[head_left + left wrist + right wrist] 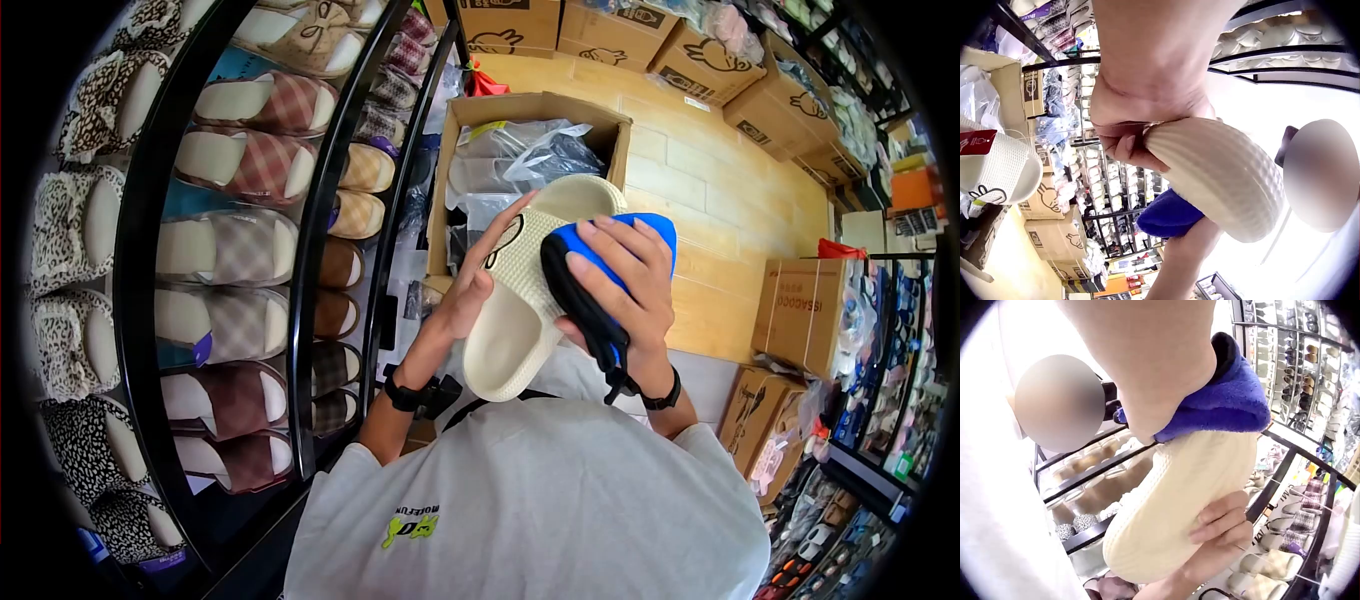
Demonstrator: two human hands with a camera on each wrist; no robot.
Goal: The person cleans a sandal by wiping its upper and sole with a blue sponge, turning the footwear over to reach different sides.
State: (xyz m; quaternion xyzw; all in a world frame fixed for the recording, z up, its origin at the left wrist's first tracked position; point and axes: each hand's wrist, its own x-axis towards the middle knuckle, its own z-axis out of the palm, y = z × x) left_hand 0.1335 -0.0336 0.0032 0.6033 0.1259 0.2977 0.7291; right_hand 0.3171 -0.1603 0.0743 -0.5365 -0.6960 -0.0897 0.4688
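Note:
A cream slide slipper (515, 330) with a textured strap and a black line drawing is held up in front of the chest. My left hand (470, 285) grips its side; the fingers (1225, 519) curl over its smooth underside in the right wrist view. My right hand (630, 280) holds a folded blue plush cloth (655, 235) with black edging against the slipper's other side, fingers spread over it and thumb beneath. In the left wrist view a second cream slipper (1007, 165) with a red tag (975, 142) appears lower down, and a thin clear string runs from near my left hand towards it.
An open cardboard box (535, 105) of bagged footwear stands ahead on the floor. Black racks (330, 200) of checked slippers rise close on the left. More cartons (800, 310) and shelves (885, 390) line the right side, with wooden floor (690, 190) between.

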